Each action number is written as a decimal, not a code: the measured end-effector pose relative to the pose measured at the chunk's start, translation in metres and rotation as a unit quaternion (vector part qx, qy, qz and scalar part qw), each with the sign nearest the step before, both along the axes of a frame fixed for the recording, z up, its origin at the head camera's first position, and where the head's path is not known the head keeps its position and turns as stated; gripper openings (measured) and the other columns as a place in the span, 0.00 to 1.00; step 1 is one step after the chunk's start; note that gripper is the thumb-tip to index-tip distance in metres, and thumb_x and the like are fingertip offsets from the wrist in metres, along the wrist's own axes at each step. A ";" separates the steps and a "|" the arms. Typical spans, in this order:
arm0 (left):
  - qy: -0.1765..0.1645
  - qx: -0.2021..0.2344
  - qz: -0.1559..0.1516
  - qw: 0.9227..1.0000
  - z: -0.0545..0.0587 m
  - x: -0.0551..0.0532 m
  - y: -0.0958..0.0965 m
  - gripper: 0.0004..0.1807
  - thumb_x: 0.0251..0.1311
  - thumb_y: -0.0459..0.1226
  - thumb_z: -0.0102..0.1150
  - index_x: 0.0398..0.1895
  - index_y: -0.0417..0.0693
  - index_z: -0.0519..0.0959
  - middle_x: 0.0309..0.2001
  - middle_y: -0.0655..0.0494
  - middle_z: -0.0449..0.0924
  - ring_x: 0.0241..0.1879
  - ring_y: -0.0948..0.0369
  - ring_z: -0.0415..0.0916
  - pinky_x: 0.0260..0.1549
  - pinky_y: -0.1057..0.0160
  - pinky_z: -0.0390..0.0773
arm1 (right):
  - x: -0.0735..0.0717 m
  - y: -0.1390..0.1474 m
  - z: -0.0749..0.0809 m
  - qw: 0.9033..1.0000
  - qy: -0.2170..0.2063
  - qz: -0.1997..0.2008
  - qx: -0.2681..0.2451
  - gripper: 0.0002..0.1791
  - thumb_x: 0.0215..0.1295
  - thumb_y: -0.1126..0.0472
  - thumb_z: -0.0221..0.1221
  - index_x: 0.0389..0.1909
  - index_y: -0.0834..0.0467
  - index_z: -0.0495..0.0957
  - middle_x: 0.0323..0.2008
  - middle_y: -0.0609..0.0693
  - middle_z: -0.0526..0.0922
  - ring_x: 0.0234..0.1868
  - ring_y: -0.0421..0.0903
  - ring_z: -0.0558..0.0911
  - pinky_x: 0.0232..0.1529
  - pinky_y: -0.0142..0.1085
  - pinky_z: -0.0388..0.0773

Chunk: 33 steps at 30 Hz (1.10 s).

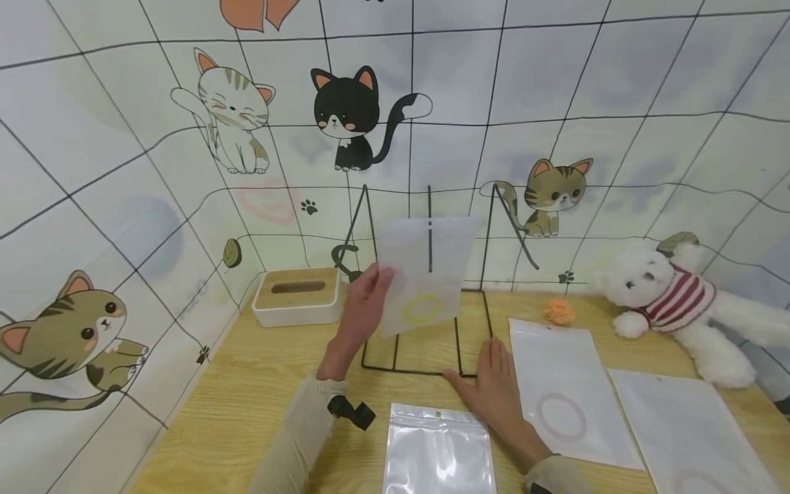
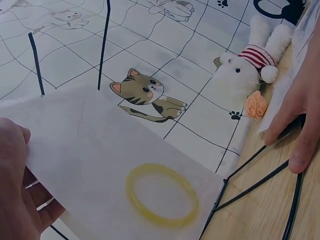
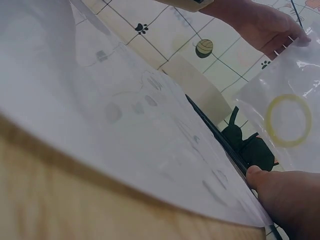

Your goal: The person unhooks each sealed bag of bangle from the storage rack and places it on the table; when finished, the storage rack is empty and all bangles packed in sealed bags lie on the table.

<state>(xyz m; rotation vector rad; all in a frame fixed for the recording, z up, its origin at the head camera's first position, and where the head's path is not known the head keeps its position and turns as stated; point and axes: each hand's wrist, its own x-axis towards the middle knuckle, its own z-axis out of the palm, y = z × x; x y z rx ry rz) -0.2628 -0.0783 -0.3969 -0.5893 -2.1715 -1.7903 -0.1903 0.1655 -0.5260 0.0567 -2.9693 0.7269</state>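
My left hand [image 1: 365, 302] pinches the left edge of a pale zip bag [image 1: 426, 264], held up in front of a black wire rack [image 1: 410, 372]. Inside the bag lies a yellow ring [image 2: 162, 195]. One rack rod crosses the bag's top edge; whether it passes through the bag's hole I cannot tell. My right hand [image 1: 494, 387], fingers extended, rests at the rack's front right base corner, touching the wire. Another zip bag [image 1: 438, 449] lies flat on the table near it. Right of that hand lies a bag with a pink ring [image 1: 561, 416].
A further pale bag [image 1: 685, 425] lies at the far right. Behind it sits a white plush bear [image 1: 685, 295] in a striped top, beside an orange yarn ball [image 1: 559, 311]. A tissue box [image 1: 297, 296] stands back left, against the cat-patterned wall covering [image 1: 444, 82].
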 end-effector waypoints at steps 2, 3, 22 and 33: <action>0.000 -0.012 -0.011 1.000 0.002 0.003 0.001 0.21 0.77 0.51 0.44 0.64 0.54 0.75 0.51 0.51 0.82 0.45 0.58 0.79 0.46 0.60 0.78 | 0.000 0.001 -0.001 1.000 0.005 0.000 0.003 0.64 0.65 0.24 0.47 0.76 0.74 0.41 0.77 0.72 0.38 0.79 0.67 0.40 0.78 0.58 0.35; 0.000 -0.018 -0.015 1.000 0.002 0.004 0.002 0.22 0.77 0.52 0.43 0.66 0.56 0.74 0.53 0.52 0.82 0.47 0.59 0.80 0.48 0.58 0.78 | 0.000 0.001 -0.002 1.000 0.008 -0.001 0.005 0.63 0.65 0.24 0.47 0.76 0.74 0.41 0.77 0.72 0.39 0.79 0.67 0.40 0.78 0.58 0.35; 0.053 0.012 -0.008 0.998 0.011 0.024 0.026 0.19 0.79 0.50 0.38 0.58 0.50 0.73 0.45 0.48 0.82 0.42 0.58 0.82 0.42 0.58 0.82 | -0.001 0.004 -0.005 1.000 0.017 0.001 -0.004 0.64 0.63 0.23 0.48 0.76 0.74 0.43 0.77 0.73 0.40 0.79 0.68 0.41 0.77 0.59 0.38; 0.057 0.027 0.015 0.998 0.021 0.027 0.013 0.16 0.77 0.45 0.46 0.58 0.47 0.75 0.46 0.47 0.84 0.40 0.56 0.83 0.40 0.60 0.83 | -0.001 0.001 -0.006 1.000 0.022 0.002 -0.003 0.62 0.64 0.24 0.49 0.76 0.73 0.44 0.77 0.73 0.41 0.79 0.67 0.41 0.78 0.58 0.37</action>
